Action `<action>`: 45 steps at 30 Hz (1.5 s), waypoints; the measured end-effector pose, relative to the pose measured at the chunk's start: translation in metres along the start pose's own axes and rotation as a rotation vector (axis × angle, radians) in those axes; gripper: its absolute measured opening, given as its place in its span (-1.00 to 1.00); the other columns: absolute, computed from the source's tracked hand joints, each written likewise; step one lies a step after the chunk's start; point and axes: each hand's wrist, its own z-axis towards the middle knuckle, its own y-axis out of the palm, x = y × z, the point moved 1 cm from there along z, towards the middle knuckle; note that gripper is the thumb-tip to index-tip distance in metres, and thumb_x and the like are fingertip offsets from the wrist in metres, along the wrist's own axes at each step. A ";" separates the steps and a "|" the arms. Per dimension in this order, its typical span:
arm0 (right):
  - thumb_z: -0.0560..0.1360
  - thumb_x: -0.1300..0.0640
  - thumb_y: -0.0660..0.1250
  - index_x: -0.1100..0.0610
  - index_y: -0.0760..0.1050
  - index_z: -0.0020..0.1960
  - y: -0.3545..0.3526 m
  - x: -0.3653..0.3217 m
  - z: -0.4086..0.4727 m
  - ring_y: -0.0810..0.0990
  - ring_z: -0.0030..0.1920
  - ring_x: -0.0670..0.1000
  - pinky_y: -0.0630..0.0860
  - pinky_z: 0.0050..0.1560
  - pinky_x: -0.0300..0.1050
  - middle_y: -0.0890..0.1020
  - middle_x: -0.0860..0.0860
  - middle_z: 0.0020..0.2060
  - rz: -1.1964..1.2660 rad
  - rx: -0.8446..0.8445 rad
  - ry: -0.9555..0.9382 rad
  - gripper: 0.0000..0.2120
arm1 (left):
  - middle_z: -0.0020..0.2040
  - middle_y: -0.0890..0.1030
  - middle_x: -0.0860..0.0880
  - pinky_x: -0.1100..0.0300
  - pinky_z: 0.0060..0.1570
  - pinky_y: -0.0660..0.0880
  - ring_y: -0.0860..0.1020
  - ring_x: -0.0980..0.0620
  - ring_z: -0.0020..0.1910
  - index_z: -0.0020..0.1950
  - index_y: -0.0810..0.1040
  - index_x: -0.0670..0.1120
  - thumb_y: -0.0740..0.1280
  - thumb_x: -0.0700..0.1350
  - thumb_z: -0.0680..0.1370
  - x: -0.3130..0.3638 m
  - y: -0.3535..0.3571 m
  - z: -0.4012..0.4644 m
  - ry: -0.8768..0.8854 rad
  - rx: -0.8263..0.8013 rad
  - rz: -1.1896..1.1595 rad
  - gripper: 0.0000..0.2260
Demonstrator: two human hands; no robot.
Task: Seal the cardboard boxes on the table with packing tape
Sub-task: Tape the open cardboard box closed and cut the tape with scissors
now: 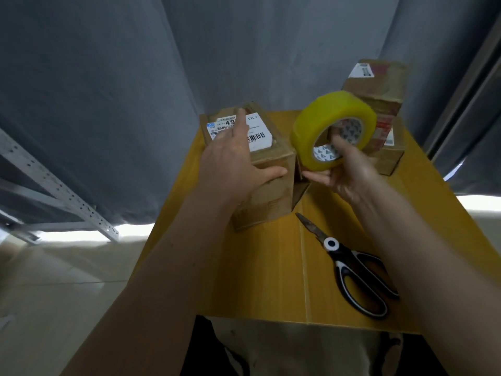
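Seemingly early in the job, the left hand (233,158) is resting spread across the labelled top of the nearest box (254,169), thumb along its front edge, while the right hand (344,172) is pinching the yellow tape roll (332,128) just right of that box, no strip yet pulled. Scissors (352,267) are lying on the surface (257,267) nearer than the box, and two stacked boxes (379,104) are waiting farther right; all are closed, so their contents are hiding.

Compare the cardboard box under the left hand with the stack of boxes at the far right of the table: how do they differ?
The near box stands alone; the far boxes are stacked. The near box bears a large white barcode label on top, the far boxes red printing and smaller labels. The left hand rests on the near box; nothing touches the far boxes. Both are brown cardboard.
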 end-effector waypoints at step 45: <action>0.48 -0.02 0.37 0.04 0.59 0.01 0.087 -0.030 -0.065 0.62 0.03 0.09 0.54 0.09 0.09 0.67 0.04 -0.03 -1.063 -0.081 -0.637 -0.82 | 0.37 0.47 -0.02 0.03 0.36 0.39 0.43 0.07 0.37 0.43 0.38 -0.08 0.55 0.19 0.30 -0.023 0.006 -0.037 0.015 0.116 -0.811 -0.21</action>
